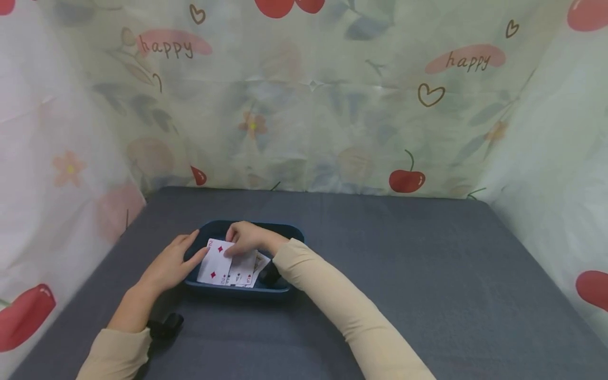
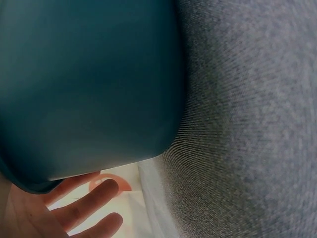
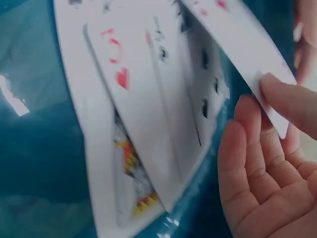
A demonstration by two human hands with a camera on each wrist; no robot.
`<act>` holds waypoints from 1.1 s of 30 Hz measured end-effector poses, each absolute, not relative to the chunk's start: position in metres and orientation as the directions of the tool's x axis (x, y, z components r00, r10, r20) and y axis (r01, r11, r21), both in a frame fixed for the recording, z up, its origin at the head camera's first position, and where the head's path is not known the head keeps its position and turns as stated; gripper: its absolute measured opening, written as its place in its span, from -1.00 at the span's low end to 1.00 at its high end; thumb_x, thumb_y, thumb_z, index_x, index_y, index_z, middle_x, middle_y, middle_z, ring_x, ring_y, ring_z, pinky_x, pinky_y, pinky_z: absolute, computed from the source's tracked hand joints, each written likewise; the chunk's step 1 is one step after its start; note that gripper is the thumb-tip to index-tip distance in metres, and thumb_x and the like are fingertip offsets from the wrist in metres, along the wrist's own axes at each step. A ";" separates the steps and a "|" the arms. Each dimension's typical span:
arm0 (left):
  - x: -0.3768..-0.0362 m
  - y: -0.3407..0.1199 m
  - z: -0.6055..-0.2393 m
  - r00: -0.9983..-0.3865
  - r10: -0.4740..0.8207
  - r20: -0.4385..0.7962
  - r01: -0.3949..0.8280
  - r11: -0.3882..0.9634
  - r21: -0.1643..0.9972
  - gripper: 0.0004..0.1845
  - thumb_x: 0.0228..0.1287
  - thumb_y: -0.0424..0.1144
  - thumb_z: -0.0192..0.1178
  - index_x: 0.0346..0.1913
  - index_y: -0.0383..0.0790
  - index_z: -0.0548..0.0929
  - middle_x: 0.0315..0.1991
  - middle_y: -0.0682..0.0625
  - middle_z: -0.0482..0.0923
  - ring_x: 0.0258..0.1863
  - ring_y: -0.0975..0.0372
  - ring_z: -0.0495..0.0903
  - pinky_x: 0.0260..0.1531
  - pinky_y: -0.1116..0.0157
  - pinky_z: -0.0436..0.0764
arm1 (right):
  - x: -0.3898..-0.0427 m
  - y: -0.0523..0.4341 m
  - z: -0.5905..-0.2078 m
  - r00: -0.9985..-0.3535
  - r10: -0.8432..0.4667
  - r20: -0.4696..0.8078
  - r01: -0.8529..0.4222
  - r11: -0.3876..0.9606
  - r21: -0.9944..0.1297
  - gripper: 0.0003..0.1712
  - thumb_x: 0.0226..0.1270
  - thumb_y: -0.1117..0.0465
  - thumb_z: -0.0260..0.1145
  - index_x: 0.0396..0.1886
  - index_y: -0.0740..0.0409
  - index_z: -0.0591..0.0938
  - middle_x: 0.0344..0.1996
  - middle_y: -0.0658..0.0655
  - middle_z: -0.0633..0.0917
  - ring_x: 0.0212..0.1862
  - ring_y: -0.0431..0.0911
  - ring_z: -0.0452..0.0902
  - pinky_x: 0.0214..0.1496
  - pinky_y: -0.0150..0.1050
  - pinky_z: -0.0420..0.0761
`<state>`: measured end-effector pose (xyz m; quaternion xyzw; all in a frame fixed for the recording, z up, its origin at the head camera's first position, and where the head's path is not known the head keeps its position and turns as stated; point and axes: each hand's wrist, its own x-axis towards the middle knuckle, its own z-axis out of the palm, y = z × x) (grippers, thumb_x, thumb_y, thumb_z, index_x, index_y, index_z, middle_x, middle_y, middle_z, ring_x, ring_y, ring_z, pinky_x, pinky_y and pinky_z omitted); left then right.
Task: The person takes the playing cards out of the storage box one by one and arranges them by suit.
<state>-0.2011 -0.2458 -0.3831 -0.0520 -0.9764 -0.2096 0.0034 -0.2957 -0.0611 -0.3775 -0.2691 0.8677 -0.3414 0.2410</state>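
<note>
Head view: right hand (image 1: 244, 238) pinches the top card of a small fan of playing cards (image 1: 233, 268) over the blue tray (image 1: 290, 231) on the grey bench (image 1: 427, 274), left hand (image 1: 171, 264) fingers straight against the tray's left rim; cards look mid-handling, none outside the tray.

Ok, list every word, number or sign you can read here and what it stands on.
"happy": backdrop cloth, upper left.
"happy": backdrop cloth, upper right.
"2" with red diamonds: top playing card in the blue tray.
"5" with a red heart: card in the right wrist view.
Other card corners: too blurred.
</note>
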 end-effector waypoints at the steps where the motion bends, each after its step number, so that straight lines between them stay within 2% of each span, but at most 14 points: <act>1: -0.201 -0.246 -0.383 -0.995 0.099 0.027 0.102 0.907 0.408 -0.18 0.36 0.20 -0.14 0.41 -0.40 0.07 0.31 -0.44 0.15 0.25 -0.27 0.24 0.18 -0.26 0.28 | -0.297 -0.060 -0.376 -0.740 -0.631 -0.234 -0.292 0.615 -0.733 -0.74 0.14 0.19 0.38 -0.28 0.11 0.47 -0.38 0.04 0.54 -0.39 -0.18 0.47 -0.39 -0.46 0.52; 5: -0.201 -0.246 -0.384 -0.995 0.094 0.017 0.093 0.910 0.404 -0.17 0.36 0.21 -0.15 0.41 -0.39 0.07 0.32 -0.44 0.13 0.25 -0.28 0.23 0.18 -0.27 0.27 | -0.301 -0.053 -0.368 -0.745 -0.631 -0.218 -0.265 0.580 -0.770 -0.78 0.20 0.25 0.32 -0.19 0.15 0.51 -0.34 0.07 0.58 -0.39 -0.18 0.52 -0.36 -0.43 0.60; 10: -0.202 -0.246 -0.384 -0.997 0.082 0.004 0.077 0.916 0.395 -0.18 0.36 0.20 -0.14 0.42 -0.39 0.06 0.32 -0.44 0.12 0.27 -0.28 0.21 0.19 -0.28 0.26 | -0.303 -0.041 -0.355 -0.751 -0.635 -0.180 -0.265 0.540 -0.799 -0.76 0.25 0.28 0.25 -0.08 0.18 0.54 -0.26 0.15 0.68 -0.38 -0.18 0.57 -0.34 -0.43 0.61; 18: -0.202 -0.246 -0.385 -0.996 0.089 0.019 0.089 0.914 0.395 -0.17 0.36 0.21 -0.15 0.41 -0.40 0.07 0.32 -0.44 0.13 0.27 -0.28 0.21 0.19 -0.27 0.26 | -0.311 -0.014 -0.343 -0.767 -0.631 -0.117 -0.269 0.481 -0.834 -0.75 0.30 0.28 0.20 -0.03 0.10 0.56 -0.14 0.21 0.68 -0.27 -0.14 0.58 -0.28 -0.34 0.63; 22: -0.201 -0.246 -0.385 -0.995 0.094 0.038 0.102 0.913 0.396 -0.20 0.37 0.17 -0.12 0.41 -0.41 0.08 0.32 -0.45 0.14 0.27 -0.29 0.20 0.20 -0.27 0.24 | -0.313 0.003 -0.338 -0.800 -0.595 -0.076 -0.249 0.445 -0.860 -0.75 0.30 0.30 0.18 -0.02 0.15 0.56 -0.16 0.25 0.69 -0.32 -0.18 0.55 -0.27 -0.28 0.62; 27: -0.201 -0.248 -0.386 -0.993 0.104 0.048 0.115 0.908 0.402 -0.20 0.37 0.16 -0.12 0.41 -0.41 0.07 0.32 -0.45 0.13 0.27 -0.30 0.20 0.20 -0.28 0.24 | -0.319 0.026 -0.335 -0.851 -0.524 -0.049 -0.203 0.412 -0.888 -0.77 0.31 0.30 0.17 -0.06 0.22 0.57 -0.18 0.27 0.69 -0.32 -0.19 0.54 -0.29 -0.36 0.58; 33: -0.200 -0.247 -0.386 -0.992 0.110 0.058 0.124 0.906 0.406 -0.18 0.37 0.19 -0.14 0.41 -0.42 0.08 0.32 -0.45 0.13 0.27 -0.29 0.20 0.21 -0.27 0.23 | -0.325 0.058 -0.336 -0.893 -0.447 -0.052 -0.162 0.427 -0.889 -0.76 0.32 0.26 0.17 -0.07 0.23 0.58 -0.05 0.25 0.64 -0.17 -0.09 0.55 -0.01 -0.14 0.63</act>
